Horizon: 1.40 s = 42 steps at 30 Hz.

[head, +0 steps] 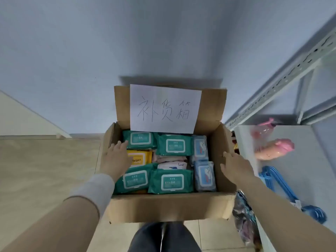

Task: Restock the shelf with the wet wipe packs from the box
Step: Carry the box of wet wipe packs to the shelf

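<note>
An open cardboard box [169,208] stands on the floor before me, a handwritten paper sign [165,108] on its raised back flap. Inside lie several green wet wipe packs [173,144], a yellow pack [140,158], two light blue packs [204,175] and some white and pink packs in the middle. My left hand [116,159] reaches over the box's left edge, fingers straight, its tips at the far left green pack [139,140]. My right hand [235,167] hovers with spread fingers at the box's right wall, holding nothing.
A white metal shelf [283,75] stands to the right. Its lower board [298,160] carries pink bagged items [274,149], blue hangers [283,186] and a dark patterned bag [243,217]. Tiled floor spreads to the left; a plain wall rises behind the box.
</note>
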{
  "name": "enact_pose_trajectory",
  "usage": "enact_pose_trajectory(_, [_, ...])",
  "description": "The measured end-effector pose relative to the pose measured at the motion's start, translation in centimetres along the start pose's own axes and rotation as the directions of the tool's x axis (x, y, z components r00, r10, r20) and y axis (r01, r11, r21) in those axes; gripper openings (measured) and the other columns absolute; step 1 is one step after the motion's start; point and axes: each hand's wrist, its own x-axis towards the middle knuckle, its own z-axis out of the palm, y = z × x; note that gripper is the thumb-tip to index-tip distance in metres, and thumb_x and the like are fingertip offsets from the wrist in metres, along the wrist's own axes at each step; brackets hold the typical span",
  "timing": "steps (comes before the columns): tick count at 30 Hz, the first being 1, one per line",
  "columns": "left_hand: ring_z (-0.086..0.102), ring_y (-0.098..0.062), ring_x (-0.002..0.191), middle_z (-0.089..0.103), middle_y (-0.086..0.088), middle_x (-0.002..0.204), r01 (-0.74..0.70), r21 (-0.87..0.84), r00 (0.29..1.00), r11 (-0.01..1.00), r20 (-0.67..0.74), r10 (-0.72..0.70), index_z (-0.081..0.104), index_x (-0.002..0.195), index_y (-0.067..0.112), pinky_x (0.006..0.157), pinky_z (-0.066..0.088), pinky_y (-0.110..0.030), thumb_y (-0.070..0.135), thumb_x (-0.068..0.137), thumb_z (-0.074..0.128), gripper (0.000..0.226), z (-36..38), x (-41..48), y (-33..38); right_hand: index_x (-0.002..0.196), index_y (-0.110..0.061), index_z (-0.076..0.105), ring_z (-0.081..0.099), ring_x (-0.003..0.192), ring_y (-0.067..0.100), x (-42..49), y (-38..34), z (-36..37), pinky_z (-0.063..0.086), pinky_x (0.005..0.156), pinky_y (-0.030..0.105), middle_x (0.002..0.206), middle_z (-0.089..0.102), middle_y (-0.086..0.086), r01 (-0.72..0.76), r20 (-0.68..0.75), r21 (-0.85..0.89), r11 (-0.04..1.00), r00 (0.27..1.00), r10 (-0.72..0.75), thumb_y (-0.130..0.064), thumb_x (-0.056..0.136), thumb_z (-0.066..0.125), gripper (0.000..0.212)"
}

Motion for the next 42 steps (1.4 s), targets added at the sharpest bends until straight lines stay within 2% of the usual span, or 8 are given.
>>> enact_pose_trajectory(8, [0.033, -0.042, 0.132, 0.031, -0.022, 0.147, 0.498, -0.496, 0.853, 0.711, 0.132, -0.505, 0.003, 0.148, 0.012, 0.108, 0.030, -0.051, 0.020, 0.083, 0.067, 0.092, 5.3, 3.7, -3.5, 0.147, -0.012, 0.015, 0.043, 0.128, 0.032, 4.1, 2.0, 6.1, 0.044, 0.097, 0.044, 0.148, 0.033, 0.012, -0.337, 0.153, 0.430, 0.838, 0.941, 0.301, -0.024, 0.090, 0.057, 0.073])
enact_pose_trajectory(12, [0.052, -0.041, 0.113, 0.056, -0.021, 0.127, 0.575, -0.491, 0.806, 0.655, 0.201, -0.557, 0.038, 0.135, 0.005, 0.089, 0.042, -0.043, 0.023, 0.086, 0.063, 0.058, 7.3, 6.2, -5.7, 0.146, -0.008, 0.021, 0.046, 0.126, 0.035, 7.6, 2.5, 8.1, 0.043, 0.096, 0.045, 0.144, 0.040, 0.016, -0.435, 0.212, 0.515, 0.738, 0.899, 0.382, -0.025, 0.092, 0.055, 0.066])
enact_pose_trajectory(16, [0.056, -0.042, 0.098, 0.064, -0.025, 0.106, 0.590, -0.359, 0.806, 0.723, 0.214, -0.551, 0.061, 0.111, 0.001, 0.076, 0.041, -0.039, 0.031, 0.090, 0.056, 0.037, 8.2, 8.4, -7.3, 0.096, 0.000, 0.061, 0.061, 0.083, 0.034, 11.3, 3.8, 9.1, 0.048, 0.074, 0.039, 0.082, 0.063, 0.015, -0.455, 0.235, 0.474, 0.754, 0.891, 0.389, -0.041, 0.095, 0.046, 0.043])
enact_pose_trajectory(19, [0.056, -0.045, 0.098, 0.064, -0.030, 0.104, 0.581, -0.272, 0.814, 0.767, 0.206, -0.543, 0.063, 0.108, -0.005, 0.077, 0.041, -0.040, 0.030, 0.092, 0.054, 0.039, 8.7, 9.2, -7.8, 0.060, -0.004, 0.052, 0.053, 0.058, 0.026, 12.6, 4.2, 9.4, 0.040, 0.052, 0.029, 0.055, 0.049, 0.008, -0.492, 0.234, 0.417, 0.764, 0.871, 0.432, -0.046, 0.094, 0.043, 0.054])
enact_pose_trajectory(26, [0.058, -0.045, 0.092, 0.066, -0.030, 0.093, 0.486, -0.156, 0.871, 0.860, 0.162, -0.463, 0.064, 0.093, -0.010, 0.070, 0.036, -0.037, 0.017, 0.094, 0.050, 0.030, 8.1, 9.1, -7.3, 0.086, 0.002, 0.063, 0.060, 0.072, 0.029, 12.8, 4.5, 8.6, 0.045, 0.059, 0.032, 0.072, 0.059, 0.013, -0.412, 0.263, 0.308, 0.858, 0.903, 0.339, -0.043, 0.096, 0.041, 0.051])
enact_pose_trajectory(32, [0.059, -0.041, 0.084, 0.066, -0.026, 0.082, 0.404, -0.097, 0.910, 0.910, 0.144, -0.388, 0.063, 0.080, -0.007, 0.063, 0.034, -0.033, 0.017, 0.092, 0.053, 0.029, 7.7, 8.0, -7.4, 0.080, 0.001, 0.061, 0.062, 0.073, 0.030, 10.4, 4.7, 8.3, 0.048, 0.064, 0.035, 0.070, 0.058, 0.012, -0.396, 0.223, 0.305, 0.866, 0.914, 0.340, -0.048, 0.094, 0.043, 0.054])
enact_pose_trajectory(36, [0.058, -0.041, 0.084, 0.065, -0.026, 0.081, 0.290, -0.068, 0.949, 0.955, 0.153, -0.277, 0.062, 0.076, -0.004, 0.063, 0.033, -0.032, 0.019, 0.093, 0.051, 0.030, 6.7, 7.0, -7.1, 0.062, -0.006, 0.050, 0.050, 0.058, 0.021, 6.1, 5.9, 8.3, 0.038, 0.053, 0.030, 0.060, 0.051, 0.006, -0.449, 0.198, 0.351, 0.822, 0.893, 0.404, -0.045, 0.093, 0.046, 0.050])
enact_pose_trajectory(42, [0.053, -0.032, 0.070, 0.062, -0.021, 0.075, 0.055, -0.012, 0.983, 0.998, 0.176, -0.052, 0.061, 0.075, -0.004, 0.060, 0.037, -0.031, 0.019, 0.094, 0.046, 0.034, 4.9, 6.6, -5.6, 0.061, -0.007, 0.043, 0.059, 0.077, 0.034, -4.0, 7.0, 10.1, 0.039, 0.061, 0.032, 0.074, 0.056, 0.016, -0.586, 0.217, 0.424, 0.690, 0.806, 0.551, -0.038, 0.094, 0.048, 0.046])
